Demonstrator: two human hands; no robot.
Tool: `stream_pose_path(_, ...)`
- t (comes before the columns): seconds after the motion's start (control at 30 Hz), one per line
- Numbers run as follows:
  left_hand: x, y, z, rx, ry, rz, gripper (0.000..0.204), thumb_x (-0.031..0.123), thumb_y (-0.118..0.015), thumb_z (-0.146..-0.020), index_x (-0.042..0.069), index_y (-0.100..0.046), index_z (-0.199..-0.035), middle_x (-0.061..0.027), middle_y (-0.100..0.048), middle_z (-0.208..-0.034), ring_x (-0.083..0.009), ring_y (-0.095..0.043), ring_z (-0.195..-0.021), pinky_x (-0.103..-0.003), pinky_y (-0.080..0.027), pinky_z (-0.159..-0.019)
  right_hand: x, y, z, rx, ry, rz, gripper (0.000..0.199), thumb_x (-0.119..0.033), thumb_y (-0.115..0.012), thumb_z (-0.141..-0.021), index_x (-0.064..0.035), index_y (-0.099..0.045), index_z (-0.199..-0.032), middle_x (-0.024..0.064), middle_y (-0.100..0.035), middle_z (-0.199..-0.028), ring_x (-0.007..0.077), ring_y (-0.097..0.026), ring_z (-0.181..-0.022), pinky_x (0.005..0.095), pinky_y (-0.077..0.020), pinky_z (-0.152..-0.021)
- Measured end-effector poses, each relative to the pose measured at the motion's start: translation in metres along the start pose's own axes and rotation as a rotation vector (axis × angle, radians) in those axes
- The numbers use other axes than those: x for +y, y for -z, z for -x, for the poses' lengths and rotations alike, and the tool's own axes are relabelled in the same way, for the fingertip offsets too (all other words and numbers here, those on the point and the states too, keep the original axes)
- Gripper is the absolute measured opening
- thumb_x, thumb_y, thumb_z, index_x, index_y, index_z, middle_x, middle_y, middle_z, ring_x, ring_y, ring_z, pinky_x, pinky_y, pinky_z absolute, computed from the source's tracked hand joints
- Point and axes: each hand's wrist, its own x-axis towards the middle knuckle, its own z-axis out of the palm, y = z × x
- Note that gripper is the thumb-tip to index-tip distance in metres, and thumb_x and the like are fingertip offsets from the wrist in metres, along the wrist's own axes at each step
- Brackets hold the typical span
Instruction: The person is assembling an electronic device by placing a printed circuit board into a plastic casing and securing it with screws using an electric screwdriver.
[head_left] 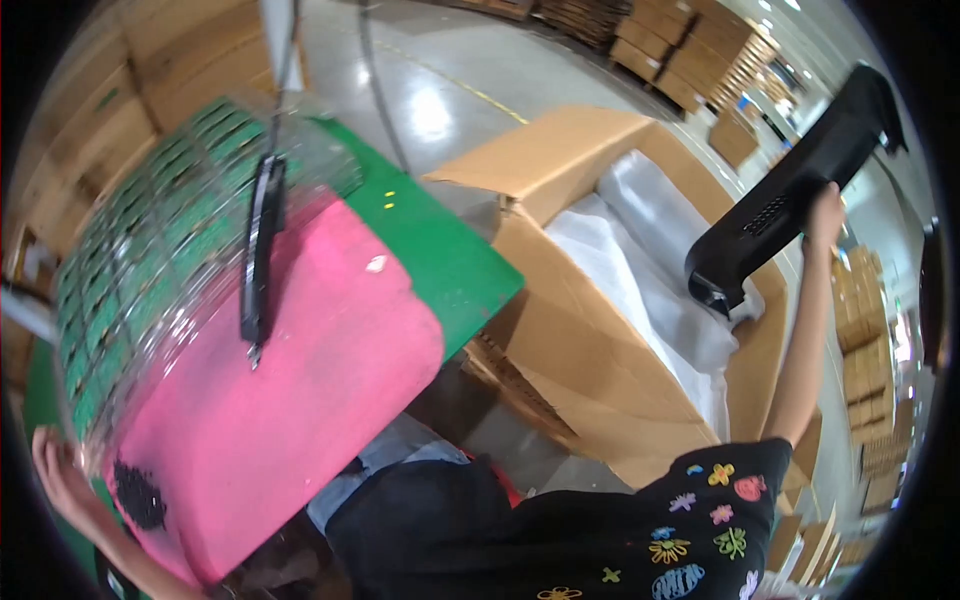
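Right hand (pixel 826 215) grips the long black plastic part (pixel 790 205) above the open cardboard box (pixel 590 330); left hand (pixel 55 470), far from the box, its grip unclear.

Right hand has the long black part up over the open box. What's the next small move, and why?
Probably lower the black plastic part toward the table: the right hand holds it above the carton, its lower end just clear of the white liner.

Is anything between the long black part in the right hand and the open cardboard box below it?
Nothing visible. The right hand holds the long black part tilted, its lower end just above the white plastic liner inside the open cardboard box. The box flaps are folded outward, away from the opening.
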Motion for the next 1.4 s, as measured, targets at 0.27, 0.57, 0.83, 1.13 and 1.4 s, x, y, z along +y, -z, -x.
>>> stream_pose_path(0.27, 0.093, -0.135, 0.035, -0.766, -0.088, 0.129, 0.02, 0.008, -0.056, -0.09, -0.001, -0.063, -0.106, -0.0108, -0.065, -0.093, -0.0173, -0.06, -0.085, -0.03, -0.047, -0.075, -0.19, 0.042, 0.253, -1.202, -0.416, -1.104, 0.029, -0.014, -0.054, -0.096, 0.0025, -0.055, -0.119, 0.0125, -0.065, -0.115, 0.0189, -0.064, -0.106, 0.0334, -0.057, -0.088)
stream_pose_path(0.57, 0.078, -0.129, 0.048, -1.133, 0.019, 0.026, 0.025, 0.015, -0.069, -0.082, -0.002, -0.065, -0.1, -0.0163, -0.065, -0.094, -0.0315, -0.065, -0.086, -0.04, -0.052, -0.077, -0.246, 0.031, 0.417, -2.362, -0.509, -0.426, 0.02, -0.015, -0.057, -0.098, 0.0034, -0.06, -0.105, 0.0176, -0.069, -0.1, 0.0238, -0.072, -0.081, 0.0352, -0.0611, -0.064)
stream_pose_path(0.83, 0.056, -0.118, 0.054, -0.911, -0.057, -0.215, 0.02, 0.016, -0.065, -0.084, 0.0, -0.064, -0.097, -0.0153, -0.064, -0.096, -0.0378, -0.062, -0.093, -0.046, -0.049, -0.08, -0.416, 0.023, 0.481, -1.777, 1.078, -1.072, 0.019, -0.003, -0.063, -0.087, 0.0017, -0.059, -0.105, 0.0119, -0.065, -0.089, 0.0221, -0.065, -0.083, 0.0322, -0.0518, -0.072)
stream_pose_path(1.13, 0.056, -0.136, 0.068, -0.768, -0.022, -0.142, 0.015, 0.012, -0.067, -0.081, 0.002, -0.068, -0.091, -0.0124, -0.066, -0.093, -0.0352, -0.064, -0.09, -0.046, -0.051, -0.078, -0.561, -0.04, 0.635, -1.151, 1.549, -0.858, 0.039, -0.026, -0.052, -0.094, -0.0046, -0.058, -0.125, 0.0195, -0.046, -0.139, 0.0331, -0.04, -0.132, 0.049, -0.0322, -0.109)
stream_pose_path(1.4, 0.062, -0.126, 0.063, -0.632, -0.123, -0.158, 0.017, 0.021, -0.067, -0.085, 0.004, -0.067, -0.086, -0.0099, -0.064, -0.089, -0.0306, -0.063, -0.087, -0.043, -0.051, -0.074, -0.566, -0.044, 0.629, -0.989, 1.578, -1.091, 0.041, -0.016, -0.051, -0.094, 0.0071, -0.05, -0.128, 0.0197, -0.049, -0.136, 0.033, -0.043, -0.13, 0.0474, -0.0303, -0.11)
